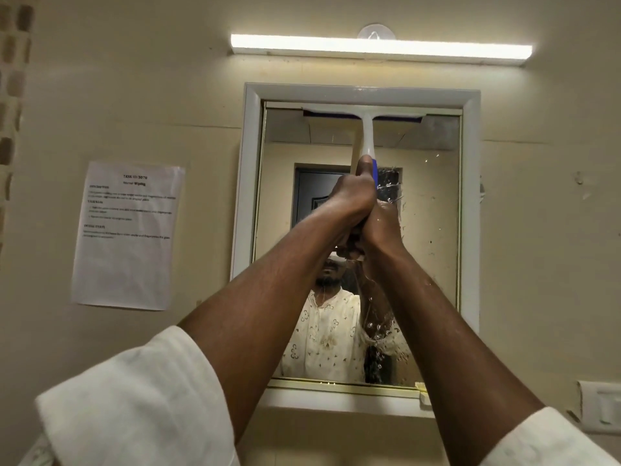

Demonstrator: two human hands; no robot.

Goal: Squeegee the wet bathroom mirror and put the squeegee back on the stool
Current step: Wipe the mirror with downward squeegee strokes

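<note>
A white squeegee (365,129) with a blue grip stands upright against the mirror (433,210). Its blade lies flat along the glass's top edge, just under the white frame. My left hand (353,196) is wrapped around the handle, thumb pointing up. My right hand (383,227) is clasped on the same handle just below and to the right. Water drops and streaks cover the glass around my hands and down the right-centre. The stool is out of sight.
A lit tube light (379,48) hangs above the mirror. A printed paper sheet (127,233) is stuck on the wall at left. A narrow white ledge (336,398) runs under the mirror, and a wall switch (601,405) sits at lower right.
</note>
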